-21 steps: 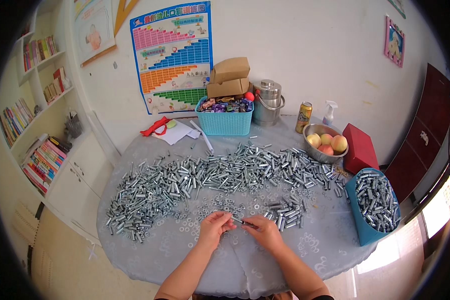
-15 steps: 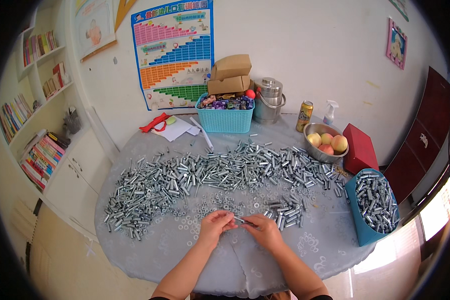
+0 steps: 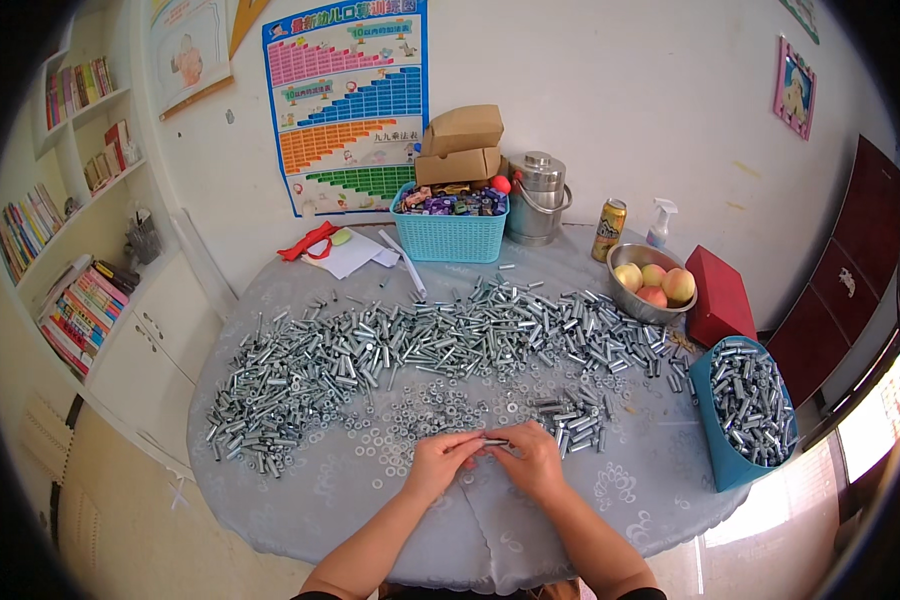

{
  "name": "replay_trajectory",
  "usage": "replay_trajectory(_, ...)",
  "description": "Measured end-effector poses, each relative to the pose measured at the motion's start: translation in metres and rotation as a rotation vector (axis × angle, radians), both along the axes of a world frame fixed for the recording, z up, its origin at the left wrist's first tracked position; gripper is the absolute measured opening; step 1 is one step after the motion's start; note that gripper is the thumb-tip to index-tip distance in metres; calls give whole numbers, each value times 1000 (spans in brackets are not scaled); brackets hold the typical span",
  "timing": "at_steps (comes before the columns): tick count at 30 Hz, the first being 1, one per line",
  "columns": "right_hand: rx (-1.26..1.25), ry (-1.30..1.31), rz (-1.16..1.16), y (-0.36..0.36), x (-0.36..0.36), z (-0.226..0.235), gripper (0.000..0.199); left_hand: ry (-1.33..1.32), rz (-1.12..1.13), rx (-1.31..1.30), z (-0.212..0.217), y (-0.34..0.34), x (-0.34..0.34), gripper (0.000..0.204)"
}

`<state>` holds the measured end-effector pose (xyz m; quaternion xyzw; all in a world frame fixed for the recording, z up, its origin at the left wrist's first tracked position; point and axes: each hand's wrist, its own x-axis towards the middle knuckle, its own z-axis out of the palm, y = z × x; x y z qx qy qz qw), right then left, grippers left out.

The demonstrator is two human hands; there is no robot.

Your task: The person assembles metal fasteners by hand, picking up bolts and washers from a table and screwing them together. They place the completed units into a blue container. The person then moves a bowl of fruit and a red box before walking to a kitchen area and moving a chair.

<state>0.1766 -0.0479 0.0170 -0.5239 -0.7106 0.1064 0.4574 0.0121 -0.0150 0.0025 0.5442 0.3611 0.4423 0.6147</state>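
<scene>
Just in front of me at the table's near middle, my left hand (image 3: 438, 466) and my right hand (image 3: 532, 462) meet fingertip to fingertip. Between them they pinch a short silver metal bolt (image 3: 494, 442), lying level and partly covered by the fingers. Whether a sleeve sits on it I cannot tell. Right beyond the hands lie many loose washers (image 3: 375, 440) and small nuts. A small heap of metal sleeves (image 3: 578, 425) is beside my right hand. Farther back, a broad band of silver bolts and sleeves (image 3: 430, 335) stretches across the table.
A blue bin (image 3: 710, 430) full of metal sleeves stands at the right edge. Behind are a steel bowl (image 3: 625, 297) of fruit, a red box (image 3: 720, 300), a can (image 3: 610, 230), a spray bottle (image 3: 660, 225), a lidded metal pot (image 3: 538, 205), a turquoise basket (image 3: 450, 240) and papers (image 3: 350, 258).
My hands have drawn closer together around the bolt. It has turned from slanting to nearly level, and more of it is hidden by the fingers.
</scene>
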Motion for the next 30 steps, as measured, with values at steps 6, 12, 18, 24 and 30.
replay_trajectory(6, -63, -1, 47, -2, 4, 5, 35, -25, -109, -215, 5, 2, -4, 28)
replay_trajectory(12, -82, 146, 100, -1, -4, 4, 39, -170, 55, -304, 8, 7, -9, 19)
replay_trajectory(18, -132, -192, 55, -1, 10, -1, 21, -273, 110, -375, 0, 17, -16, 18)
replay_trajectory(24, -187, -292, 125, 0, 11, -10, 17, -327, 155, -397, 1, 20, -18, 18)
replay_trajectory(30, -263, -133, 141, -2, 7, -9, 24, -295, 115, -403, 2, 18, -19, 18)
